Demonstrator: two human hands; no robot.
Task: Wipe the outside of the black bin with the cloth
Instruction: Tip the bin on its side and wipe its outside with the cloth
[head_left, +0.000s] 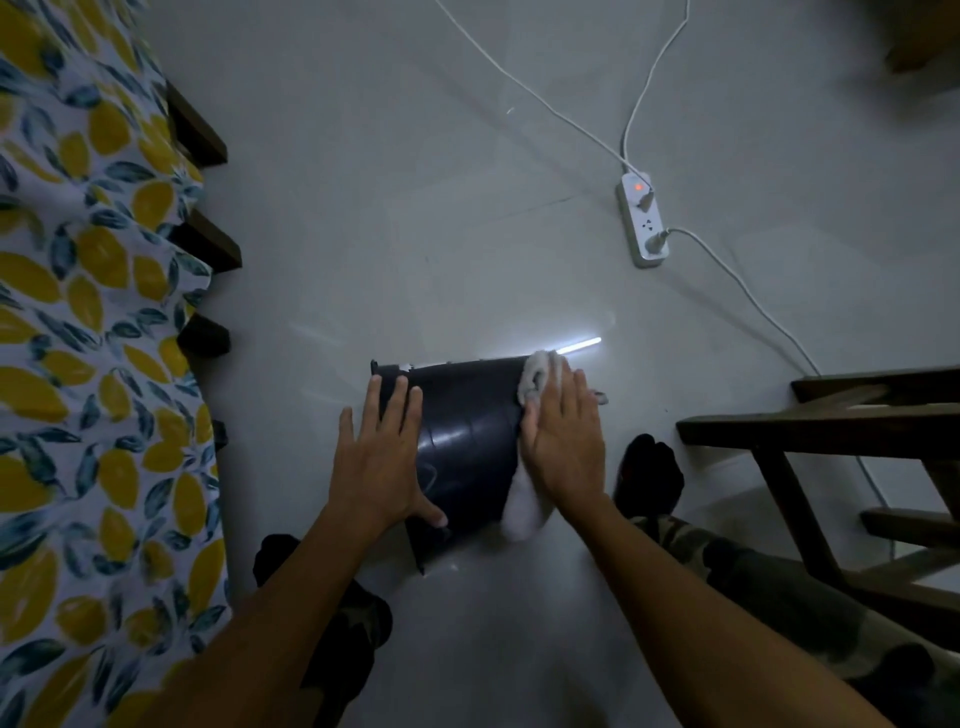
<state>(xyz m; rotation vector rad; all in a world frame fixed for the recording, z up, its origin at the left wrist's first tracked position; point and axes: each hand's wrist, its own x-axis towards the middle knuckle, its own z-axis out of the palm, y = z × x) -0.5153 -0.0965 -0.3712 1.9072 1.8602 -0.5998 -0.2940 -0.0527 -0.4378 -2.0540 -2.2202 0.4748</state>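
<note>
On bin (467, 431), flat hands, right seemingly pressing cloth (535, 379).

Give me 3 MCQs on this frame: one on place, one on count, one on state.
1. Where is the white cloth?
A. under the right hand, against the black bin
B. on the wooden chair
C. on the lemon-print fabric

2. How many plugs sit in the white power strip?
A. none
B. two
C. four

3. How does the black bin lie?
A. upright
B. on its side on the floor
C. lifted off the floor

Answers:
1 A: the right hand lies flat on the cloth at the bin's wall.
2 B: one plug near the lit red switch, one at the near end.
3 B: its side wall faces up, with the left hand laid flat on it.
</note>
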